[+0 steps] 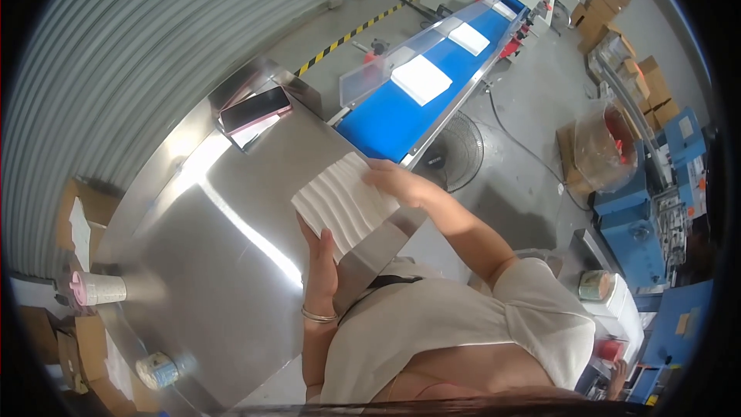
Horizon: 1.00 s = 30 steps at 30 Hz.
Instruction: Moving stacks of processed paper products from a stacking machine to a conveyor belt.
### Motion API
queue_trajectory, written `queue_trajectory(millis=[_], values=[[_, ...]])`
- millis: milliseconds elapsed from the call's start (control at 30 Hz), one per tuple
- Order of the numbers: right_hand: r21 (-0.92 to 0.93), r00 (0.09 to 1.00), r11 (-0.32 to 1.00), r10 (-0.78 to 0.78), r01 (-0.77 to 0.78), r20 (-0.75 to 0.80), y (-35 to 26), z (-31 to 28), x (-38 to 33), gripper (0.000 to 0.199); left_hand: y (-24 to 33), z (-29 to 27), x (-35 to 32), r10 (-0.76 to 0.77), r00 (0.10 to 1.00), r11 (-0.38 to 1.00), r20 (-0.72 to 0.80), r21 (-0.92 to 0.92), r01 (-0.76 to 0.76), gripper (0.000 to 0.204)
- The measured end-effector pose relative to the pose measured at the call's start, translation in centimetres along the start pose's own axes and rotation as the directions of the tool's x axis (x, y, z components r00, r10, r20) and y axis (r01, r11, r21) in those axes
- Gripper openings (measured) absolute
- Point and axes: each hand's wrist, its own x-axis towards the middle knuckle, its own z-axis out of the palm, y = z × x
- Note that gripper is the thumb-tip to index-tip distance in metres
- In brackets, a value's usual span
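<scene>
Between my two hands is a stack of white folded sheets (340,202), its layers showing as wavy ridges along the top. My left hand (321,266) presses against its near left side, thumb up along the edge. From the right, my right hand (392,180) grips the far right corner, with its fingers over the top. The stack is tilted above the near right edge of a steel table (208,262). Just beyond, similar flat white stacks (421,79) lie spaced out on a blue conveyor belt (386,127).
On the table's far side a phone (255,110) rests on papers. A cup with a pink lid (99,288) and a jar (157,371) stand at its left. A floor fan (459,153) is beside the conveyor. Cardboard boxes (656,81) and another person's hand (617,378) are at right.
</scene>
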Motion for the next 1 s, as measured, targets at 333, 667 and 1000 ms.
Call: queue_trajectory(millis=[333, 667, 1000], values=[[0.648, 0.982, 0.756, 0.039, 0.093, -0.187, 3.0, -2.9, 2.9, 0.052, -0.4, 0.4, 0.7, 0.0, 1.0, 1.0, 0.007, -0.017, 0.0, 0.07], [0.009, 0.994, 0.997, -0.079, 0.079, 0.078, 1.0, -1.0, 0.5, 0.037, -0.1, 2.0, 1.1, -0.009, 0.999, 1.0, 0.033, -0.024, 0.01, 0.071], [0.77, 0.984, 0.628, 0.045, 0.108, -0.175, 4.6, -4.9, 4.4, 0.039, 0.3, 2.7, 1.2, -0.01, 0.999, 0.999, 0.039, -0.03, 0.011, 0.074]])
